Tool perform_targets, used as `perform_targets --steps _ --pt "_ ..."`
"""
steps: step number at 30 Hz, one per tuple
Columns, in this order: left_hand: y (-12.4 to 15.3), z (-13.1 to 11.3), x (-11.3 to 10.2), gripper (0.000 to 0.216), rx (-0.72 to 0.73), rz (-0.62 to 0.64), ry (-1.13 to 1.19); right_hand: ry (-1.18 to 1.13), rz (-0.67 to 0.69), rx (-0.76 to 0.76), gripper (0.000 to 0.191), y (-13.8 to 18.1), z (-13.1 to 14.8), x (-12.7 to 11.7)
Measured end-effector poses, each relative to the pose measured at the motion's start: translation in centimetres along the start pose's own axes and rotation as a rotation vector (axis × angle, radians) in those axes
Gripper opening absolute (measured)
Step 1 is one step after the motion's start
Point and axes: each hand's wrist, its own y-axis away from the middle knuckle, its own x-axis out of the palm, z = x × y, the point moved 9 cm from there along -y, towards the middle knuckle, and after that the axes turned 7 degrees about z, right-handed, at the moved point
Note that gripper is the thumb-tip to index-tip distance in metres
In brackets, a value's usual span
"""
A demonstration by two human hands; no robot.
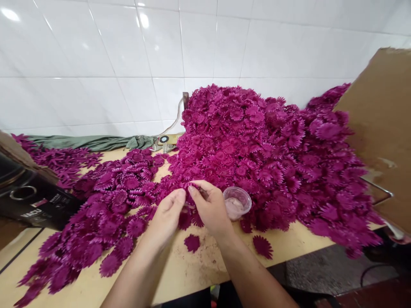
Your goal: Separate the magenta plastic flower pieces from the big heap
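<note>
A large heap of magenta fabric flowers [257, 149] covers the wooden table [192, 273] against the tiled wall. My left hand [168, 211] and my right hand [210, 205] meet at the heap's front edge, fingertips pinched together on a magenta flower piece [192, 187]. A small clear plastic cup [237, 202] with a pale paste stands just right of my right hand. Two single flowers, one [192, 242] below my hands and another [262, 247] further right, lie loose on the bare wood.
A flatter spread of flowers [105, 218] lies to the left. A black box [32, 201] sits at the left edge, a cardboard sheet [382, 137] stands at the right, and green cloth [93, 142] lies along the wall. The table's front edge is near my forearms.
</note>
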Motion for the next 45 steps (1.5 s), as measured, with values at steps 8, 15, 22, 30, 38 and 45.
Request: perform_targets --steps 8,15,22,30,38,45 --pt "0.5 -0.7 -0.9 0.031 0.132 -0.078 0.069 0.15 -0.001 -0.097 0.021 -0.9 3.1 -0.5" --pt "1.6 -0.2 -1.6 0.028 0.091 -0.031 0.055 0.22 -0.277 -0.02 0.023 -8.4 4.0 -9.2" --pt "-0.5 0.7 -1.1 0.04 0.017 -0.088 0.147 0.711 -0.067 -0.167 0.018 -7.4 6.3 -6.3" --pt "-2.0 0.8 -0.1 0.05 -0.033 -0.031 0.139 0.47 0.297 -0.147 0.018 -4.2 4.8 -0.3" --pt "-1.5 1.6 0.9 0.045 -0.096 0.089 0.234 0.433 0.394 -0.074 0.013 -4.0 2.7 0.5" --pt "-0.9 -0.2 0.2 0.025 0.053 0.025 0.046 0.704 0.173 -0.206 0.016 -5.2 4.7 -1.1"
